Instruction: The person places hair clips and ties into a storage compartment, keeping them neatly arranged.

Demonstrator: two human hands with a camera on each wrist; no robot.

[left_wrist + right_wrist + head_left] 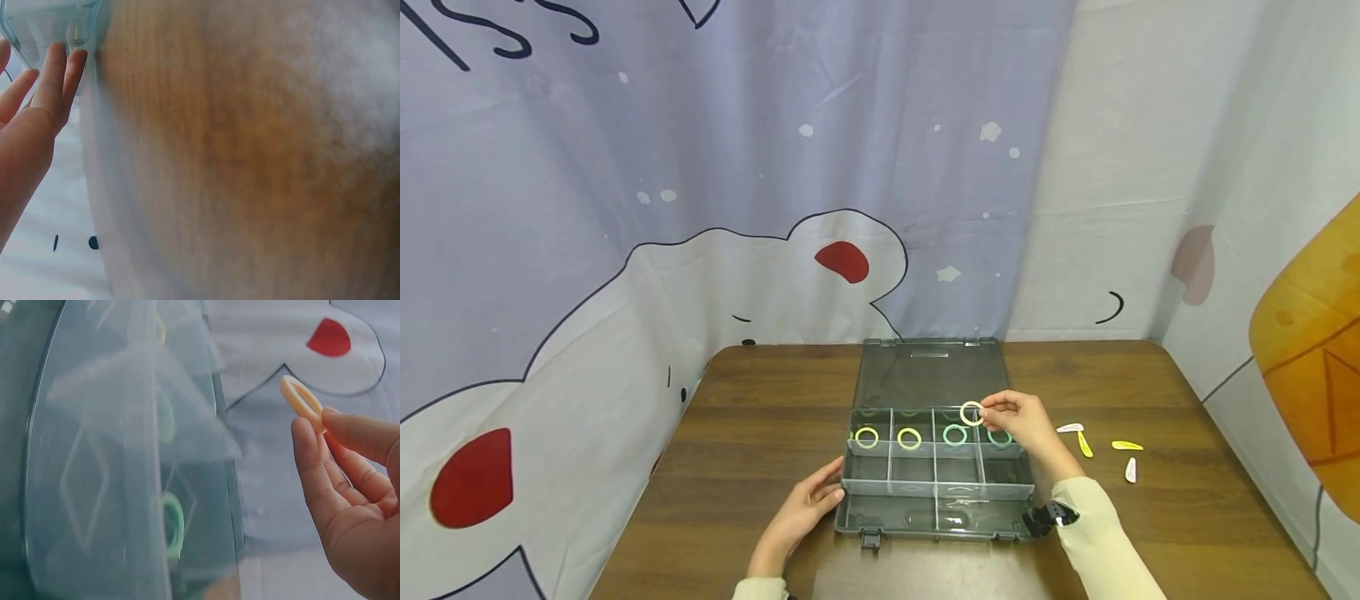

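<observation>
A clear grey compartment box (pixel 912 486) lies on the table with its lid (pixel 931 375) folded back. Between thumb and index finger, my right hand (pixel 1018 423) pinches a cream hair tie (pixel 292 399), held above the back row. That row holds two yellow hair ties, one in the far-left compartment (pixel 857 437) and one beside it. Further right in the row, a green hair tie (pixel 946 435) lies in each of two compartments; the rightmost green tie (pixel 179 528) is partly behind my right hand in the head view. My left hand (pixel 801 512) touches the box's left side with extended fingers.
To the right of the box, several snap hair clips lie on the wooden table (pixel 760 417): a pink one (pixel 1070 428) touching a yellow one (pixel 1086 446), another yellow (pixel 1127 446) and a whitish one (pixel 1131 470). A printed curtain (pixel 955 208) hangs behind the table.
</observation>
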